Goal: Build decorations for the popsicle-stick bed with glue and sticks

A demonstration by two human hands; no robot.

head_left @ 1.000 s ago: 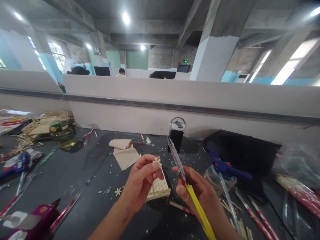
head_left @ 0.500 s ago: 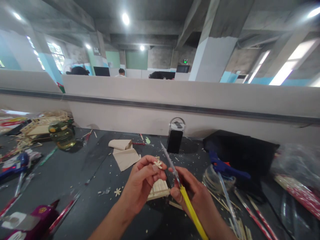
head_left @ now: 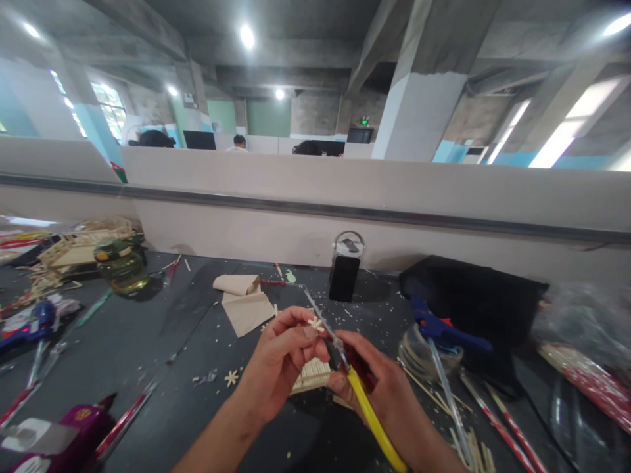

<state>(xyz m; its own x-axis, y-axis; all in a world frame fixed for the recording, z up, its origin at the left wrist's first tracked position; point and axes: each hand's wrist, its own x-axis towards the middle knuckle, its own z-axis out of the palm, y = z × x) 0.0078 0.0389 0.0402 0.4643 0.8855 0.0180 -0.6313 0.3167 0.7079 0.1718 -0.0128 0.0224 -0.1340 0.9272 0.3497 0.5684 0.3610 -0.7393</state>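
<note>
My left hand (head_left: 283,358) pinches a small star-shaped piece made of pale wooden sticks (head_left: 315,324) between thumb and fingertips. My right hand (head_left: 377,381) is closed around yellow-handled scissors (head_left: 362,394); their long metal blade points up and away, right beside the star piece. The fingers partly cover the scissors, so how far apart the blades stand is unclear. Under my hands lies a small panel of wooden sticks (head_left: 313,374), partly hidden. Another stick star (head_left: 231,378) rests on the dark table left of my left wrist.
Brown paper (head_left: 246,312) lies behind my left hand. A phone (head_left: 344,277) leans on a white device. To the right are a blue glue gun (head_left: 451,328), a clear jar (head_left: 428,355) and loose sticks. At left stand a bottle (head_left: 121,266) and a purple tool (head_left: 69,433).
The scissors and my right hand have shifted a little left, bringing the blade up against the star piece. My left hand is nearly still and keeps its pinch.
</note>
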